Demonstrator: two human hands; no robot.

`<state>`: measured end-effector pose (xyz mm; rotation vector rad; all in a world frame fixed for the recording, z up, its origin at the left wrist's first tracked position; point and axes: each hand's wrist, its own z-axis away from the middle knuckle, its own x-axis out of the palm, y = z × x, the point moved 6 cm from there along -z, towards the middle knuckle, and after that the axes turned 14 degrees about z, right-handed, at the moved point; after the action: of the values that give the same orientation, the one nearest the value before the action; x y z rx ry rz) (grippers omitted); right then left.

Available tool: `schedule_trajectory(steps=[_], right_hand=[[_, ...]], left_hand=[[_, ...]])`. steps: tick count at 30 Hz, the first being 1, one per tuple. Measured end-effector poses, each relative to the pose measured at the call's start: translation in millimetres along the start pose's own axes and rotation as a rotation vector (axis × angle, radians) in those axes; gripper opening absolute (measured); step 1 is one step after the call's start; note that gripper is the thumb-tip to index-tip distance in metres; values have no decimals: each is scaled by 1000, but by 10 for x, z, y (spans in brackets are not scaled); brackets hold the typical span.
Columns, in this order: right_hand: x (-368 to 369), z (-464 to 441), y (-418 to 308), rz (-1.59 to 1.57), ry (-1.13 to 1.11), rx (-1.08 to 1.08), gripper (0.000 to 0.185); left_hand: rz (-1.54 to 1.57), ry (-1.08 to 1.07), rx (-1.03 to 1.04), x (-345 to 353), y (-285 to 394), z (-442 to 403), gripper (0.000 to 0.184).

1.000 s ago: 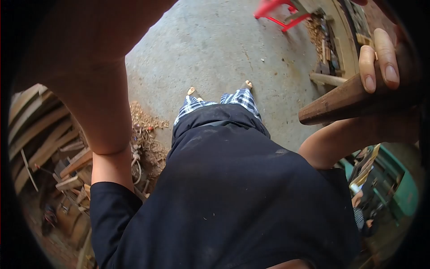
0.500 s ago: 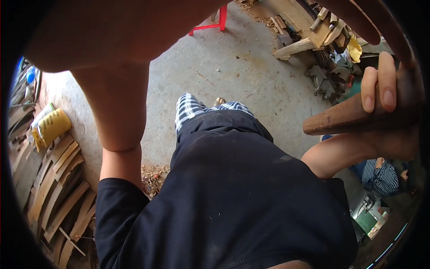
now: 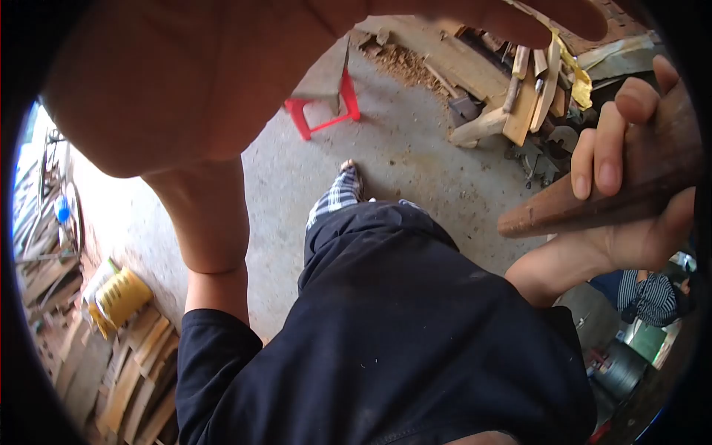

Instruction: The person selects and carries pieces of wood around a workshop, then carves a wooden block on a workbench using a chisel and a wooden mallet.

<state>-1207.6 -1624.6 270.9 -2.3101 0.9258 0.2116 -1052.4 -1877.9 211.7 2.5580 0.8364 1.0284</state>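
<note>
My left hand (image 3: 208, 81) is raised very near the camera and fills the upper left. Its palm shows and its fingers stretch out toward the upper right, with nothing visible in them. At the right edge, my right hand (image 3: 610, 156) grips a dark brown piece of wood (image 3: 556, 209) with a tapered, rounded end that points left. The fingers lie over its top and the thumb side is below. The far end of the wood runs out of view at the right.
A stool with red legs (image 3: 300, 122) stands on the concrete floor (image 3: 415, 163). At upper right is a wooden bench (image 3: 482, 127) with wood offcuts (image 3: 545, 89). Curved planks (image 3: 126, 386) and a yellow sack (image 3: 122, 297) lie left. A person in a striped top (image 3: 647, 297) is at lower right.
The view has shifted, so more of the red stool and bench shows. My left hand appears lower, its fingers more visible. My right hand still grips the wood, now tilted more upward to the right.
</note>
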Motion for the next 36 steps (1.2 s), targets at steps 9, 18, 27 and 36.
schedule_trajectory(steps=[9, 18, 27, 36], right_hand=[[-104, -446, 1074, -92, 219, 565, 88], [-744, -336, 2757, -141, 314, 717, 72], [-1427, 30, 5300, 110, 294, 1307, 39], [-1657, 1376, 7056, 767, 105, 1622, 79]], left_hand=[[154, -154, -207, -1213, 201, -1133, 82], [135, -114, -274, -2444, -3, -1925, 83], [-260, 409, -295, -3836, -276, -2793, 76], [7, 1314, -211, -5206, -908, -1626, 42]])
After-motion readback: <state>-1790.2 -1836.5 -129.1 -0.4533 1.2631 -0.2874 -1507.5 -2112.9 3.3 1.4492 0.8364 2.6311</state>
